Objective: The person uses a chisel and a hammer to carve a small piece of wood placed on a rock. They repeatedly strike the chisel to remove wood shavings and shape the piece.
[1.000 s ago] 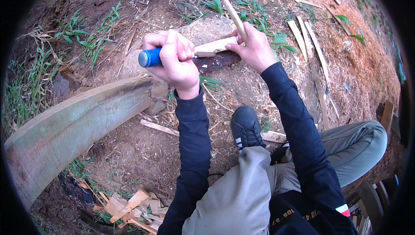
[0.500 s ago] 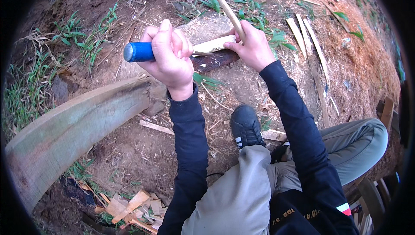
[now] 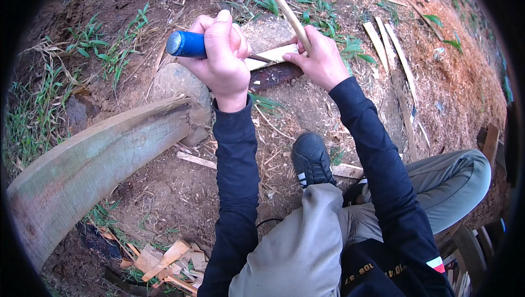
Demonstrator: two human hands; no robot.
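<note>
My left hand (image 3: 224, 59) is closed round the thick handle of a blue-handled chisel (image 3: 188, 44). Its thin dark shaft lies against the pale face of a short wood piece (image 3: 280, 53); the tip is hard to make out. My right hand (image 3: 324, 61) grips a hammer (image 3: 288, 14) by its wooden handle, the dark head pointing up and away. That hand's thumb also presses on the right end of the wood piece. Under the piece lies a dark, bark-covered log (image 3: 276, 76), partly hidden by my left hand.
A large curved plank (image 3: 104, 149) leans in from the left towards a stone (image 3: 178, 86). Wood offcuts (image 3: 169, 264) are heaped at the lower left. Several thin strips (image 3: 402, 59) and sawdust (image 3: 465, 73) lie to the right. My shoe (image 3: 313, 157) is below the log.
My left hand has moved up and slightly right with the chisel, bringing its shaft higher across the wood piece. The right hand and hammer have stayed nearly still.
</note>
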